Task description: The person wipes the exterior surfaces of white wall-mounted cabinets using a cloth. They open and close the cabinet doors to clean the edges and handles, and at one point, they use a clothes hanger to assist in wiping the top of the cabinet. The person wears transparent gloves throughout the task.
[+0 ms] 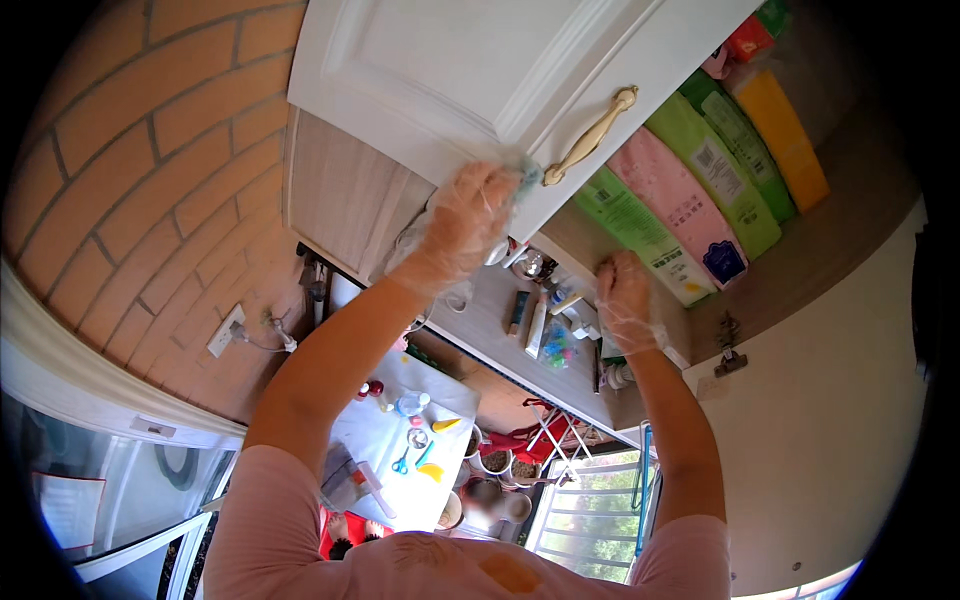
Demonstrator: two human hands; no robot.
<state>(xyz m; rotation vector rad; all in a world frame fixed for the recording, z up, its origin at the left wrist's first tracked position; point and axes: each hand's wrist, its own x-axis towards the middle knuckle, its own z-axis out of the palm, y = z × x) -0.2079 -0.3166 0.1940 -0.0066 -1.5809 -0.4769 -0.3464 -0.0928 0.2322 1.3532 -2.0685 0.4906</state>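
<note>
My left hand (465,215), in a clear plastic glove, presses a bluish-green cloth (527,172) to the white cabinet door (430,70). It is at the door's lower edge, just left of the gold-coloured handle (592,135). The cloth is mostly hidden and blurred, so its exact kind is hard to make out. My right hand (626,305), gloved the same way, has its fingers curled over the edge of the wooden cabinet panel (575,250). Beside it, in the open compartment, stand green and pink soft packs (690,190).
A shelf (485,310) with tubes and small bottles lies below my hands. Further down, a white table (400,385) carries scissors and small items. Pots (495,460) and a folding rack (555,435) stand by the window. A brick-patterned wall (170,150) with a socket (226,330) is at the left.
</note>
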